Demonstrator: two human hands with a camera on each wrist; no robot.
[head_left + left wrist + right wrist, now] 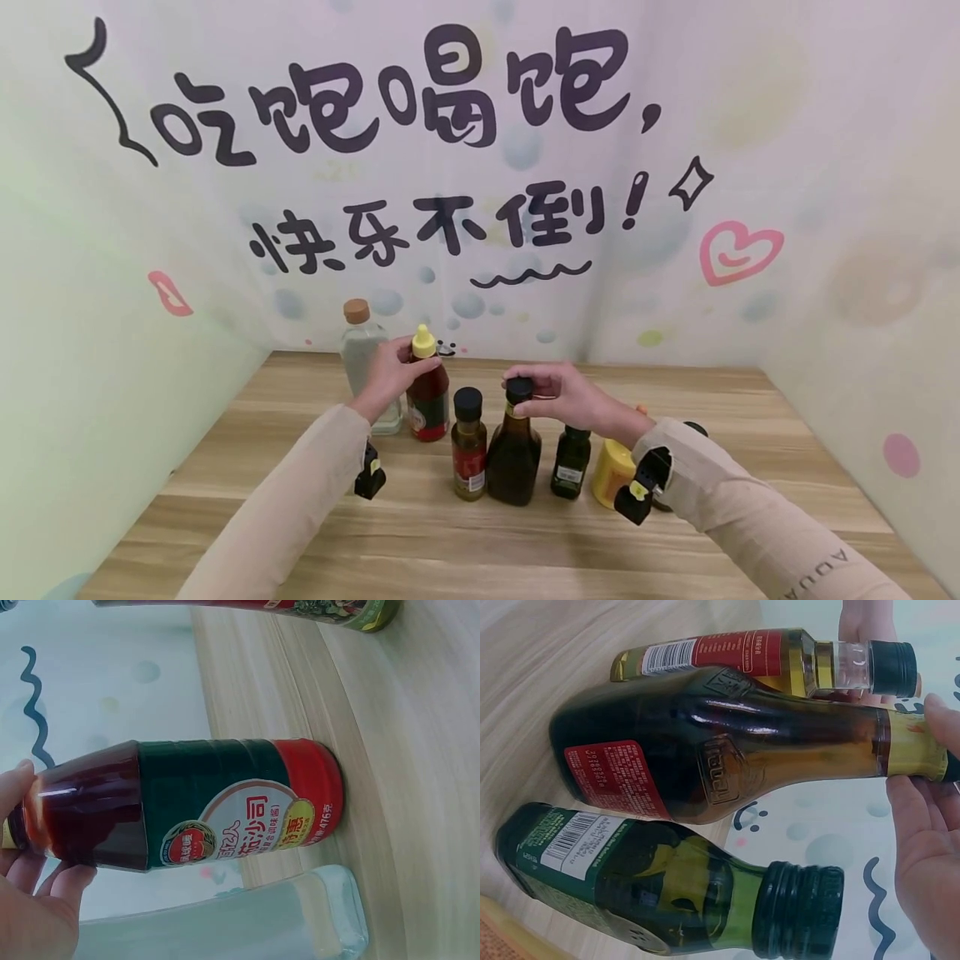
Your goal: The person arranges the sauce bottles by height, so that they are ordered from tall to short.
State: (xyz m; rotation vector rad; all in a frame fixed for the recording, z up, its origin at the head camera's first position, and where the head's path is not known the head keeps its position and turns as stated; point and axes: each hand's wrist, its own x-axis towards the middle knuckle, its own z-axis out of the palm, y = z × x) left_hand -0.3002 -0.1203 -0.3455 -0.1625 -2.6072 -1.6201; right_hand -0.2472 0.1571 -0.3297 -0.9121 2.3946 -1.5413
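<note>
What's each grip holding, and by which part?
The left grip holds the ketchup bottle by its neck; the right grip holds the dark brown bottle by its neck.

In front of me a white back wall (465, 179) carries two rows of big black Chinese lettering (322, 108), with a wavy black line (531, 275) under the lower row. Around it I see soft blue and yellow-green dots and a pink heart outline (741, 258) to the right. Pale side walls, left (105, 358) and right (877, 333), box me in, the left one tinged green. My worktop (420, 558) has light-brown wood grain under soft, diffuse light.
</note>
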